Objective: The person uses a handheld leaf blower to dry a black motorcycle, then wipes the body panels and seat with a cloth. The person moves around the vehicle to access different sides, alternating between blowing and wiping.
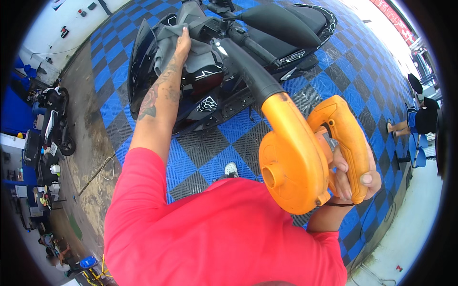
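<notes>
My right hand (372, 180) is wrapped around the handle of an orange electric blower (286, 153). The blower's black nozzle tube (250, 68) points up and away, toward the handlebar of a black motor scooter (143, 75). Up at the scooter's front, my left hand (184, 44) holds a grey cloth (166, 48) against the bodywork. Its thumb shows, while most of the fingers are hidden. Above the nozzle juts a black mirror (282, 26), close to the handlebar grip (264, 52). The cloth drapes over part of the glossy front panel.
Blue and black floor tiles (200, 157) lie under the scooter. Another motorcycle (53, 125) stands at left, near a loose cable (102, 186). A person (422, 116) is at right by blue chairs (418, 150). More people (57, 250) sit at lower left. A dark cord (365, 221) trails at right.
</notes>
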